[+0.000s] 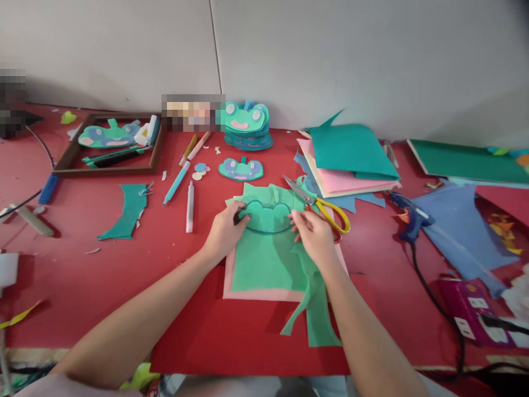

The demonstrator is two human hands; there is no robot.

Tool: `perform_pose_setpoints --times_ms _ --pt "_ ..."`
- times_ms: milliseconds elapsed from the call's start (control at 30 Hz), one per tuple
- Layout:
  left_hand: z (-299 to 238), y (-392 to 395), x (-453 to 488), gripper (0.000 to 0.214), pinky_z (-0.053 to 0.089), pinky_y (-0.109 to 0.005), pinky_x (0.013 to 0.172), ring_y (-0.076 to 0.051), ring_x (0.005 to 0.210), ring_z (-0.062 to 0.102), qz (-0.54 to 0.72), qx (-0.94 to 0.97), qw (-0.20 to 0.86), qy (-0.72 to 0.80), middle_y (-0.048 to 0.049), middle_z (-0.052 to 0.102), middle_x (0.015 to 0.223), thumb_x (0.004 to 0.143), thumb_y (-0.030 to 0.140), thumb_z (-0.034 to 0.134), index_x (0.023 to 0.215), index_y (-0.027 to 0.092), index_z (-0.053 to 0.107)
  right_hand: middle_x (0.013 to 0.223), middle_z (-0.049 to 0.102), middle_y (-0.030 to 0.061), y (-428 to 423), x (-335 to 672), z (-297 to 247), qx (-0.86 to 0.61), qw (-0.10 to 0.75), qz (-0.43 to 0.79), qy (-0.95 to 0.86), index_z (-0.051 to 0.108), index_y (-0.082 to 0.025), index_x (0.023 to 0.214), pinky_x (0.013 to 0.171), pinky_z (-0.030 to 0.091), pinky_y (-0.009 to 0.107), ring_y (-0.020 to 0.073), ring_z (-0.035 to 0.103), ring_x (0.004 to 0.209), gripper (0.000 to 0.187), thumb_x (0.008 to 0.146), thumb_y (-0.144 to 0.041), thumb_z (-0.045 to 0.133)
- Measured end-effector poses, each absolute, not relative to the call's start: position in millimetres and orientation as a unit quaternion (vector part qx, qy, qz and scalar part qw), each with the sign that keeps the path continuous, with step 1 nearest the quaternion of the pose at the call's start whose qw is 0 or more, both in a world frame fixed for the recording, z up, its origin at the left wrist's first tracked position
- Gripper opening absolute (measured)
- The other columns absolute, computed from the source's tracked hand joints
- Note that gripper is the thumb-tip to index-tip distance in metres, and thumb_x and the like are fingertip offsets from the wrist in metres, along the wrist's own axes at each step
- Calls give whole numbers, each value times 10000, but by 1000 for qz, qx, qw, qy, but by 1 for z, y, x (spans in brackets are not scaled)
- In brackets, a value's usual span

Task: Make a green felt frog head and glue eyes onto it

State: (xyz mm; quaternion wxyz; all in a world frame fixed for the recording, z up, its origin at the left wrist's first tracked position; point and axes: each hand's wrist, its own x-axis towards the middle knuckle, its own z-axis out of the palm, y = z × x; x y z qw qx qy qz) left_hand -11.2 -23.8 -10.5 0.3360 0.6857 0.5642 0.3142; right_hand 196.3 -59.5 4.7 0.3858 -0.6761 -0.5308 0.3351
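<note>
1. A dark-edged green frog-head-shaped piece (pixel 266 216), felt-like, sits above the upper part of a light green felt-like sheet (pixel 268 270), directly between the two hands; long axis runs left to right.
2. Left hand (pixel 229 225) pinches its left end, thumb on top. Right hand (pixel 313 234) has fingertips at the right end; cannot tell whether they close on it. Both hands equally near, one per end.
3. Yellow-handled metal scissors (pixel 314 202) lie just beyond the right hand, blades pointing away and left; lower handle partly hidden by that hand.
4. Undersides of the fingers hidden. Dark spot under left thumb hard to make out. Unclear whether piece and sheet touch.
</note>
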Motion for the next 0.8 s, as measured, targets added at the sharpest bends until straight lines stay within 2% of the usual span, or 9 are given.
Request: perform_pose_setpoints --times_ms 100,233,367,500,633,700,800 --pt "-11 -23 -11 159 402 -209 614 -108 647 517 334 675 364 548 6 585 786 778 247 512 926 193 529 725 608 41 -60 189 0 -645 409 398 -508 603 -177 820 414 421 232 146 558 569 409 803 -556 453" --pt "-12 -22 -12 172 439 -245 709 -136 764 561 360 652 402 532 -21 604 848 778 271 520 926 184 524 555 505 -37 -58 190 -2 -666 445 379 -464 570 -184 911 380 351 215 92 445 398 406 771 -560 506" --pt "-11 -22 -12 195 454 -267 740 -151 808 576 371 634 427 528 -38 618 886 776 298 525 931 180 531 645 543 -28 -57 194 -4 -669 437 389 -459 570 -192 993 406 330 215 67 404 405 466 709 -562 579" --pt "-9 -22 -13 193 452 -267 749 -150 819 572 385 620 456 508 -40 613 884 772 292 535 925 174 536 536 446 -55 -57 196 -5 -668 430 386 -469 591 -179 836 409 282 213 68 355 413 391 678 -536 620" --pt "-7 -24 -13 226 440 -256 739 -141 834 557 413 598 495 477 -37 586 904 769 260 541 973 170 507 486 356 -75 -57 198 -2 -641 439 447 -443 546 -183 730 392 228 207 63 310 411 335 688 -507 621" --pt "-6 -25 -12 265 432 -245 722 -132 825 546 418 597 500 468 -24 568 887 762 229 539 1015 175 481 489 353 -77 -57 199 0 -638 428 463 -442 535 -187 727 395 225 207 66 316 418 320 688 -492 623" --pt "-5 -28 -9 331 413 -233 680 -109 724 514 370 647 457 486 23 512 761 753 177 520 1079 193 461 528 438 -54 -58 198 1 -664 391 406 -491 530 -184 702 448 295 215 83 403 463 278 696 -447 620"
